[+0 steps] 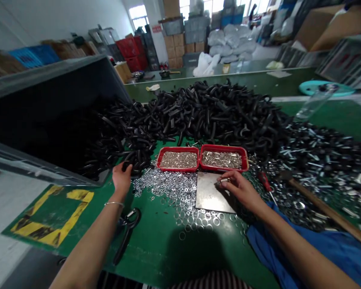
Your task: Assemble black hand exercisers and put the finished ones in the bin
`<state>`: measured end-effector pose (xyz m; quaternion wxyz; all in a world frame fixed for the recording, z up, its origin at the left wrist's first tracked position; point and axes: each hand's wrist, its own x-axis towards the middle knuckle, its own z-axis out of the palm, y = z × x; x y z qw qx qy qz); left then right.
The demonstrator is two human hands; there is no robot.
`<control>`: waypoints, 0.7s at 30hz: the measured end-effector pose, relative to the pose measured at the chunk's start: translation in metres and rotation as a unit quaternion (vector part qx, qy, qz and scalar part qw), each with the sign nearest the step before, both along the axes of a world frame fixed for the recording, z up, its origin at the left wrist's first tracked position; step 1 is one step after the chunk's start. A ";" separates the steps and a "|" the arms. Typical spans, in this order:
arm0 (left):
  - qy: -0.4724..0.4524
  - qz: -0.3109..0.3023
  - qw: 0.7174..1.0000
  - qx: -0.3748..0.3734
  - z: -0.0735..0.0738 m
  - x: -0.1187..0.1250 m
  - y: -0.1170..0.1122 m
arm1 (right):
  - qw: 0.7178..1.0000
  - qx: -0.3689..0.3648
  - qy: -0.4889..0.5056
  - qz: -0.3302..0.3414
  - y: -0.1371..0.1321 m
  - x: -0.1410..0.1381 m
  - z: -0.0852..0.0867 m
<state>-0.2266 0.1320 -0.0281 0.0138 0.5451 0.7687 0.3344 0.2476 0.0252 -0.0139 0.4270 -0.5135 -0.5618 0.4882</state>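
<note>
My left hand (121, 179) is at the near edge of the pile of black curved handles (198, 114), its fingers closed around one black curved handle (125, 165). My right hand (242, 192) pinches a small shiny ribbed metal piece (224, 180), which looks like a spring or threaded part, over a flat metal plate (212, 192). Behind the plate stand two red trays: the left tray (178, 169) holds tiny metal bits, the right tray (248, 160) small metal pins. One black hooked handle (126, 237) with a metal pin in it lies apart, beside my left forearm.
Many metal rings (168, 186) are spread left of and before the plate. A large grey crate (48, 170) lies on its side at left, spilling handles. To the right are a red screwdriver (264, 181), a hammer (325, 204), blue cloth (289, 245) and a clear bottle (314, 102).
</note>
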 end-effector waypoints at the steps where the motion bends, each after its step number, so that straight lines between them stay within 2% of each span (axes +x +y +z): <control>1: -0.007 0.018 0.999 0.044 0.004 0.001 0.000 | 1.000 -0.010 0.015 -0.002 -0.001 0.003 0.000; 4: -0.014 0.044 0.979 0.199 0.032 0.010 -0.006 | 0.997 -0.039 0.064 -0.010 -0.008 0.011 0.005; 6: -0.033 0.019 0.960 0.276 0.058 0.032 -0.018 | 0.993 -0.054 0.099 -0.018 -0.014 0.012 0.008; 8: -0.088 -0.072 0.948 0.298 0.079 0.072 -0.037 | 0.988 -0.068 0.136 -0.035 -0.018 0.009 0.008; 9: -0.133 -0.143 0.947 0.256 0.084 0.098 -0.049 | 0.984 -0.074 0.156 -0.049 -0.020 0.007 0.007; 10: -0.196 -0.229 0.937 0.176 0.086 0.127 -0.060 | 0.979 -0.078 0.175 -0.063 -0.021 0.005 0.006; 12: -0.322 -0.375 0.869 -0.013 0.076 0.187 -0.082 | 0.971 -0.083 0.205 -0.088 -0.024 -0.001 0.004; 13: -0.360 -0.406 0.835 -0.086 0.067 0.214 -0.090 | 0.968 -0.083 0.214 -0.099 -0.025 -0.004 0.004; 15: -0.387 -0.411 0.815 -0.130 0.045 0.256 -0.102 | 0.965 -0.081 0.222 -0.116 -0.027 -0.009 0.006; 17: -0.405 -0.393 0.813 -0.145 0.027 0.282 -0.108 | 0.964 -0.074 0.218 -0.130 -0.031 -0.014 0.011; 19: -0.431 -0.374 0.805 -0.161 0.017 0.294 -0.110 | 0.966 -0.058 0.209 -0.141 -0.036 -0.018 0.015; 21: -0.465 -0.364 0.788 -0.177 0.015 0.298 -0.112 | 0.970 -0.041 0.190 -0.148 -0.040 -0.022 0.017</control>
